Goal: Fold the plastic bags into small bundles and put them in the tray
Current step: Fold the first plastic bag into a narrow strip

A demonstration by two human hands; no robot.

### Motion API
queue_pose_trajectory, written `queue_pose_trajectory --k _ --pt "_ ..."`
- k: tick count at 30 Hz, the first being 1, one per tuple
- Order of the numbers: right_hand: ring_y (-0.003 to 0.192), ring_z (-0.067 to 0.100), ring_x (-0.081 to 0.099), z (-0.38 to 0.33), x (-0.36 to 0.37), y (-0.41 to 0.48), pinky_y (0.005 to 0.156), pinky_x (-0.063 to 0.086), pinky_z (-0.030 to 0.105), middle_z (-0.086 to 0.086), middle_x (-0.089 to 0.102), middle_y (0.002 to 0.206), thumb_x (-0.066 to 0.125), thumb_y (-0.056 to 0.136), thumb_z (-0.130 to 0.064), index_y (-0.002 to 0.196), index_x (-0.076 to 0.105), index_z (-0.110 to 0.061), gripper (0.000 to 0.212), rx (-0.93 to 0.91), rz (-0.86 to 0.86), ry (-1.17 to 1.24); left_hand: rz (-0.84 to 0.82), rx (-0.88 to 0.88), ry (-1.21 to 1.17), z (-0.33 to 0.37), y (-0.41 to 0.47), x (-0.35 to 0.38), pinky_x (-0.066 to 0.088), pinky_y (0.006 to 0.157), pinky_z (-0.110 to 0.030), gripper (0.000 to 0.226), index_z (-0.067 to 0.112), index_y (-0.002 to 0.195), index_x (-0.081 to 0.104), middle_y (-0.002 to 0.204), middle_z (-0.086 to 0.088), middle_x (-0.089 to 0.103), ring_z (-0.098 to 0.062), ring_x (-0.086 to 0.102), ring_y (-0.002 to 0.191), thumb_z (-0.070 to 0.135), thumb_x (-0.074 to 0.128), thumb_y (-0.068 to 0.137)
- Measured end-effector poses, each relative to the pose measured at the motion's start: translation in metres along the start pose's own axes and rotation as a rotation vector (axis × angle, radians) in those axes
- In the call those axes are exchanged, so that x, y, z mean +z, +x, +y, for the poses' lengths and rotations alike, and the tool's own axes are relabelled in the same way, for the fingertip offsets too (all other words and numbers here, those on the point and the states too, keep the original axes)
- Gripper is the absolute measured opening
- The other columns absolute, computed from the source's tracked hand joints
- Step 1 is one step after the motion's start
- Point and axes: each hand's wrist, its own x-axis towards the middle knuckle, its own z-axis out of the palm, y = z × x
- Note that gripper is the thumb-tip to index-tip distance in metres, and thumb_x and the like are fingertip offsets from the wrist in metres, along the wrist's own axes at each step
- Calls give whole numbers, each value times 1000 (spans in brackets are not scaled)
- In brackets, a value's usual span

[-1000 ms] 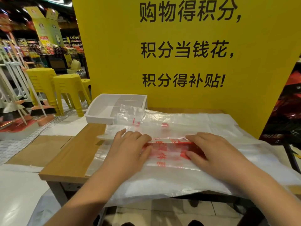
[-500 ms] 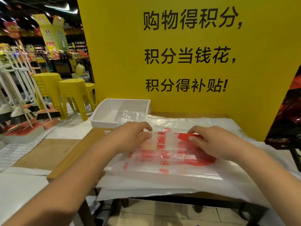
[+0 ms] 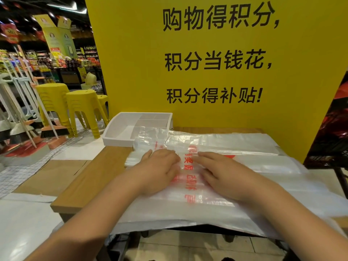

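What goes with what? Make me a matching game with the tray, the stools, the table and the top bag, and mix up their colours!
Things:
1. tray
2. stools
3. table
4. top bag

Colours:
A. yellow
B. see-through with red letters
C. white
D. brown

Right pairs: 1-C, 2-A, 3-D, 4-B
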Motion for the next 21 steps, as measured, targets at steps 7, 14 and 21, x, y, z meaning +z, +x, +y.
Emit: queue_pose_trajectory --k 7,14,21 --pt "152 5 4 3 14 -11 125 6 33 -15 8 166 25 105 -53 154 25 -40 51 83 -83 88 -47 -81 -81 2 -20 25 -10 124 -41 56 43 157 7 165 18 -8 -10 -16 151 56 18 104" --pt "151 6 -14 68 -11 -53 123 -7 31 -9 -16 165 9 99 -58 157 -4 -41 62 395 -210 -30 -14 -188 -49 0 -20 33 -14 121 -50 57 53 153 -1 163 15 -18 -17 -22 151 65 14 99" --pt "154 11 4 63 -21 -55 124 8 35 -8 3 167 19 90 -74 160 9 -29 83 375 -167 -134 232 -143 -51 -1 -21 33 -19 119 -50 74 42 150 32 156 17 32 -10 14 149 78 22 87"
